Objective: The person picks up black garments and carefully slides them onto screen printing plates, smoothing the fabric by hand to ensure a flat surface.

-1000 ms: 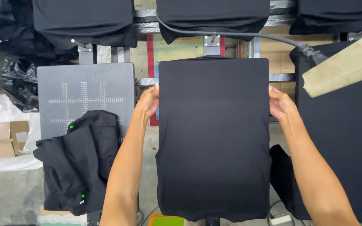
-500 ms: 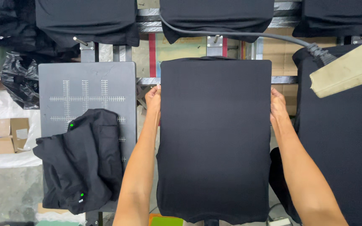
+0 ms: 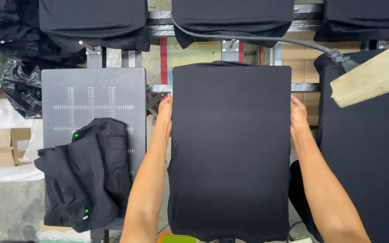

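Two bare hands press a black shirt pulled flat over the centre platen: left hand and right hand clasp its side edges, fingers curled around the cloth. Left lies a gridded platen bearing a crumpled black garment
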